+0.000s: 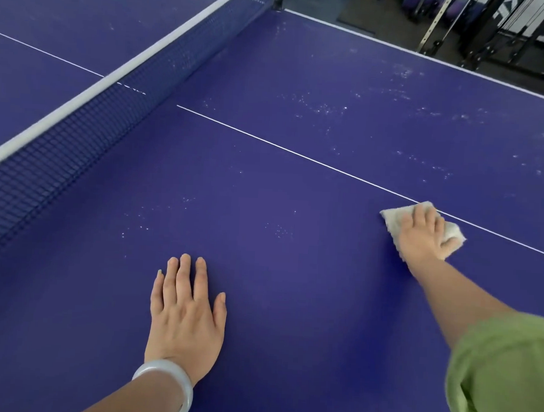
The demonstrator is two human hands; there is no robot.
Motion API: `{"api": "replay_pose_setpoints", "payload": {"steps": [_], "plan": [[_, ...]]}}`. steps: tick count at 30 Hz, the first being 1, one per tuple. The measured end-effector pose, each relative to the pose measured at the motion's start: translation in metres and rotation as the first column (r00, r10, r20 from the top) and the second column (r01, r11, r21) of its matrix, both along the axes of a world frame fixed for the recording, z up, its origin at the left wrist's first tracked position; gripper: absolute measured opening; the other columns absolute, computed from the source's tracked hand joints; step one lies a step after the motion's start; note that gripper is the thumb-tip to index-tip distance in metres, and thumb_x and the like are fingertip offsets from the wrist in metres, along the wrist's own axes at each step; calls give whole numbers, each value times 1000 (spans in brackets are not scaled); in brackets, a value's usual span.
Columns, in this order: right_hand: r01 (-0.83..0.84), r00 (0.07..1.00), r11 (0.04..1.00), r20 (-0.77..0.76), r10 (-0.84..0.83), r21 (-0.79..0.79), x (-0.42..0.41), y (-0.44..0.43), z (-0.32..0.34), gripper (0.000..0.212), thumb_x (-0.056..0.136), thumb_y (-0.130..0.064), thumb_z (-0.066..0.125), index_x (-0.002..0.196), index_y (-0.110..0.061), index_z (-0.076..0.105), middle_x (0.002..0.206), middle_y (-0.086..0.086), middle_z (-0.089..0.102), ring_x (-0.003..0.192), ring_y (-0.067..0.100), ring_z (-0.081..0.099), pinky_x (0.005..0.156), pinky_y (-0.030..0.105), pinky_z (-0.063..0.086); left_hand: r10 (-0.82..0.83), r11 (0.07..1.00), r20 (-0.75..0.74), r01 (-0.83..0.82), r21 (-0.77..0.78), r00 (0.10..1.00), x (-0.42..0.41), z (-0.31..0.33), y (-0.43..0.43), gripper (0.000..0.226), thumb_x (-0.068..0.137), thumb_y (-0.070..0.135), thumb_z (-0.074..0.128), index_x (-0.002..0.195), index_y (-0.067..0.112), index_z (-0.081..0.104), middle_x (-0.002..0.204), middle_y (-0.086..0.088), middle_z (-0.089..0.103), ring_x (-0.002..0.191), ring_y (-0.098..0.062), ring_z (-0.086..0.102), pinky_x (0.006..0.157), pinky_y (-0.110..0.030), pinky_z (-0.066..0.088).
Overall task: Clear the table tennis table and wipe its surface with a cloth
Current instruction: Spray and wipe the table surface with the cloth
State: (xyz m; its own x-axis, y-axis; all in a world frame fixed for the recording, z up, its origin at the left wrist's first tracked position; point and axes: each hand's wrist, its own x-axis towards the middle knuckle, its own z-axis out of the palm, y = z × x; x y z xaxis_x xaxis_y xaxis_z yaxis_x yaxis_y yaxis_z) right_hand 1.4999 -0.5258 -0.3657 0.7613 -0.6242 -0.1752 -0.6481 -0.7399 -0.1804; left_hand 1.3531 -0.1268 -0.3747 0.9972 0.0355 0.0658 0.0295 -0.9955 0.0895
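Curls fingers [421,215] of R hand [423,237] onto pale cloth [393,217], gripping it & pressing it to blue table tennis table [292,270], right at white centre line [298,153]. Lays L hand [186,311] flat, palm down, fingers straight & close together, thumb apart. Wears pale bangle [167,383] on L wrist, green sleeve [501,375] on R arm. Leaves whitish specks [326,109] beyond line; net [79,123] at left.

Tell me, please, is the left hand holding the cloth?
No, the left hand rests flat and bare on the table, while the right hand grips the cloth.
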Motion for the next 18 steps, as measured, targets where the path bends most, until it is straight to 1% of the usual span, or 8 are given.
{"api": "replay_pose_setpoints", "payload": {"steps": [2, 4, 5, 7, 11, 14, 16, 18], "plan": [[47, 996, 999, -78, -46, 11, 34, 28, 7, 57, 82, -28, 22, 133, -34, 46, 130, 7, 48, 142, 18, 31, 110, 44, 19, 4, 1000, -5, -4, 2, 1000, 0, 0, 0, 68, 96, 44, 24, 144, 0, 44, 147, -23, 42, 141, -39, 34, 117, -52, 20], [-50, 996, 999, -76, 50, -3, 63, 83, 26, 53, 68, -18, 32, 110, -37, 58, 100, 3, 60, 117, 18, 58, 92, 34, 35, 10, 1000, -4, -10, 0, 1000, 0, 0, 0, 68, 96, 45, 23, 143, 0, 45, 147, -22, 42, 141, -38, 35, 117, -51, 20], [-150, 987, 988, -49, 151, 18, 73, 116, 31, 50, 79, -17, 34, 121, -30, 59, 114, 2, 60, 122, 18, 53, 100, 33, 36, 13, 1000, -3, -13, 1, 1000, 0, 0, -1, 68, 97, 45, 21, 143, 1, 45, 148, -22, 43, 141, -38, 35, 117, -51, 20], [-380, 924, 922, -25, 382, 70, 84, 183, 29, 43, 100, -20, 26, 139, -15, 42, 141, 5, 39, 140, 22, 27, 118, 42, 17, 16, 1000, -9, -16, 5, 1000, 1, 1, -1, 70, 99, 47, 15, 143, 1, 45, 148, -22, 43, 141, -37, 35, 116, -49, 18], [-756, 654, 654, -16, 757, 42, 46, 287, 17, 53, 106, -34, 20, 157, -24, 9, 164, 1, 1, 150, 22, -6, 118, 56, -6, 17, 1000, -2, -17, 22, 1000, 2, 1, -1, 67, 96, 45, 26, 143, 2, 46, 148, -21, 44, 140, -36, 37, 115, -48, 19], [-856, 516, 516, -16, 856, -7, 12, 276, 11, 54, 107, -39, 11, 157, -27, -4, 165, -3, -12, 151, 20, -15, 118, 56, -11, 15, 1000, 5, -15, 15, 1000, 1, 2, -1, 66, 96, 45, 27, 143, 2, 46, 148, -21, 44, 140, -36, 37, 115, -48, 19], [-798, 601, 599, -14, 799, -63, 4, 228, 9, 54, 107, -38, 12, 158, -26, -2, 166, -3, -9, 151, 19, -12, 119, 53, -11, 11, 1000, 7, -11, 8, 1000, 1, 2, -1, 67, 95, 45, 27, 143, 2, 45, 148, -22, 44, 141, -37, 36, 115, -49, 20], [-606, 794, 792, 0, 608, -74, -1, 163, 9, 54, 107, -36, 14, 158, -24, 1, 166, -3, -4, 151, 17, -8, 120, 51, -7, 11, 1000, 7, -11, -3, 1000, 1, 2, -1, 67, 96, 44, 26, 143, 1, 45, 147, -23, 44, 141, -38, 36, 115, -50, 20]]}}
